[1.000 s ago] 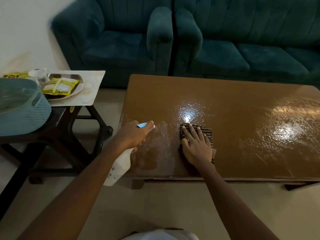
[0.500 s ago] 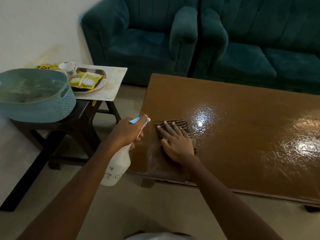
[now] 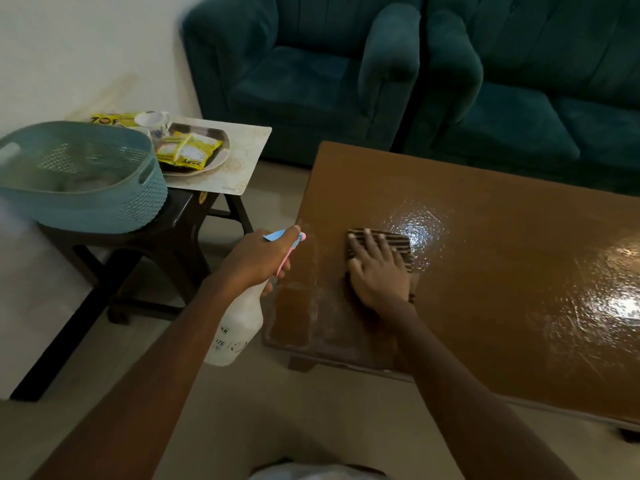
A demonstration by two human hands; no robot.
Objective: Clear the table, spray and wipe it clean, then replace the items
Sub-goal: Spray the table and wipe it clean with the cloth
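Stretching from the near left away to the far right, the desk (image 3: 485, 237) lies bare and wet, its long axis crossing the view, so the wiping step looks to be in hand. Its cleared items, a basket (image 3: 83, 199) and a plate (image 3: 211, 161) of yellow packets (image 3: 187, 152), wait on a stool at the left, probably for replacing later. The bottle (image 3: 239, 327) hangs upright off the desk's left edge, nozzle aimed right over the top, left hand (image 3: 256, 261) fingers clenched round its neck. The right hand (image 3: 377, 271) presses flat, fingers spread, on a striped cloth (image 3: 398, 242) near the left end.
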